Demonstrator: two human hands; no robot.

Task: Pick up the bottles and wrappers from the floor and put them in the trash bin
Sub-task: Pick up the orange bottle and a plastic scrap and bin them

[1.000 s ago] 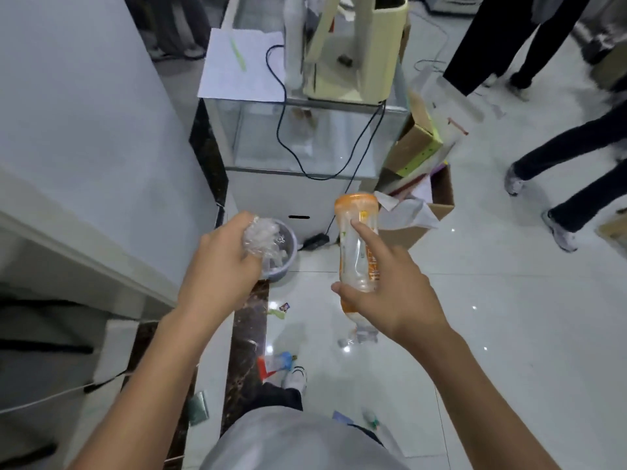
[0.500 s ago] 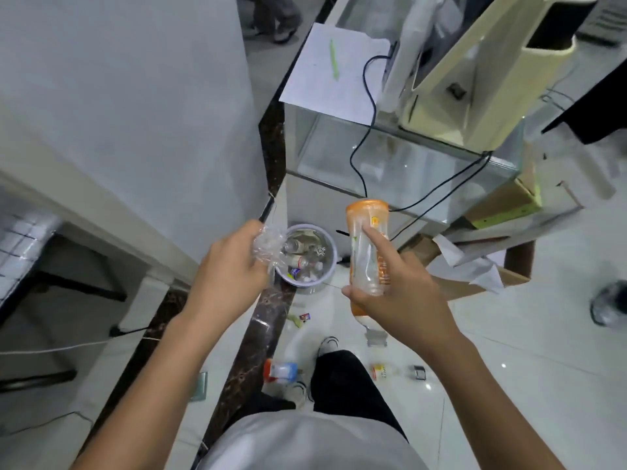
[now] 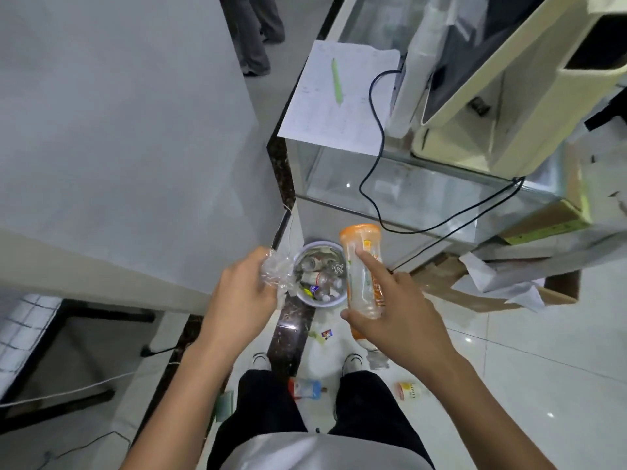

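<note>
While the right hand [image 3: 400,317] grips the clear plastic bottle with an orange label [image 3: 361,276] across its middle, thumb under one side and index finger laid straight along the wall, the bottle points base-up just over the right rim of the round pale trash bin [image 3: 317,245]. It looks empty, so I judge it light, thin-walled and apt to dent or slip. The mid-body hold on the label suits it, and a plain release should drop it in.

The left hand [image 3: 242,296] is closed around a crumpled clear plastic wrapper [image 3: 276,274] beside the bin's left rim. The wrapper is soft and nearly weightless and may cling to the fingers or drift, so it wants letting go low over the opening.

The bin holds several small bottles. On the white tiled floor [image 3: 509,368] lie a red-and-blue labelled bottle [image 3: 305,388] between the person's shoes, a small pale bottle with red print [image 3: 410,390] to their right, and a small colourful wrapper [image 3: 326,333] near the bin.
</note>
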